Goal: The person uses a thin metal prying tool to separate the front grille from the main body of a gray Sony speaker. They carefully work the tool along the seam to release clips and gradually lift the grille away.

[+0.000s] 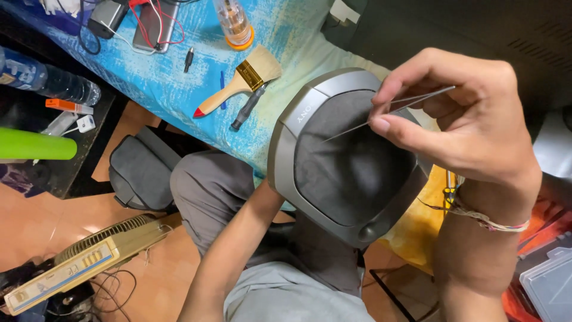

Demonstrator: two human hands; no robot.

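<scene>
Head view, looking down at a seated person's lap and a bench (179,89) covered in mottled blue cloth. Right hand (471,125): fingers (390,125) pinched together on thin metal tweezers (387,113), whose long straight prongs run from upper right to lower left, the tips lying over the speaker (348,155). The speaker is a rounded, shield-shaped unit with a smooth grey plastic frame and a dark woven fabric grille, dented near its middle; it rests on the person's lap against the bench edge, with a small round knob at its lower corner and a short run of raised lettering on the frame's upper left. Left hand: hidden beneath the speaker, only the bare forearm (232,250) showing, so whether its fingers are closed cannot be told. A braided thread band (494,222) circles the right wrist. On the bench lie a flat paintbrush (241,80) with pale bristles, brass-coloured ferrule and red-tipped wooden handle, a slim dark screwdriver (249,107) just beside it, and a clear tube (233,24) with an orange base. Farther left stand a clear plastic bottle (47,80) and a smooth bright green cylinder (36,146). On the tiled floor sits a cream ribbed fan (89,256).
</scene>
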